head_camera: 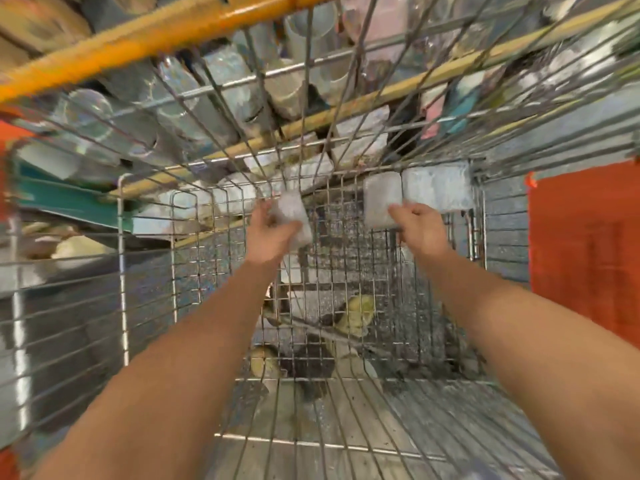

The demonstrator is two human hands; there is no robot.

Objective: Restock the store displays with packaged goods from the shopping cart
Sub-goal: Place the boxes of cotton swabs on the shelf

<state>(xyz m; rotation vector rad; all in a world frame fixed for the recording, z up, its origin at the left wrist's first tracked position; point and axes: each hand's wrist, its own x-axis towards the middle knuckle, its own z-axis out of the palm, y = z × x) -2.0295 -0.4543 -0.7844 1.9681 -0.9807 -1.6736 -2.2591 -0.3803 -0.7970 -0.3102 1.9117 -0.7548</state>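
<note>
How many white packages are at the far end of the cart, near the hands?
3: one package held by the left hand, one gripped by the right hand, one beside it. Others may be hidden.

The single wide-angle camera sits on the person's head and looks forward and steeply down into the wire cart (322,306), very near it, with both forearms reaching away toward the cart's far edge.

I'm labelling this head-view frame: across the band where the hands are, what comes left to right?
Left hand gripping a white packet → second white packet held by the right hand → third white packet → orange crate.
</note>
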